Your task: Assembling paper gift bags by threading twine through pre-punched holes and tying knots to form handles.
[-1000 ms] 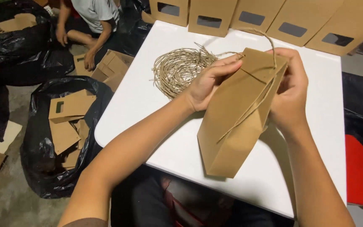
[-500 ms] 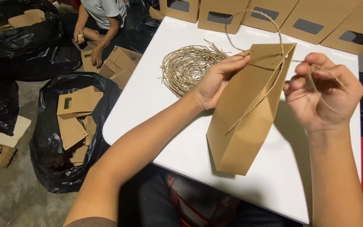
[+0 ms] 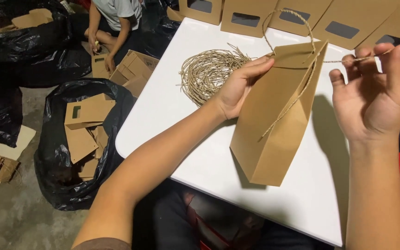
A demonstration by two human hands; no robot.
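Left hand (image 3: 237, 90) clamps the kraft paper bag (image 3: 274, 120), centre frame, at its top edge: light, creasable. Right hand (image 3: 371, 99) fingers pinch thin twine (image 3: 348, 59), taut.

1. The left hand (image 3: 237, 90) reaches forward on a bare, extended forearm, fingers straight and together, thumb tucked beneath.
2. The right hand (image 3: 371, 99) is raised, palm toward the camera, fingers curled loosely upward, thumb and forefinger seemingly pinched, though the contact is unclear.
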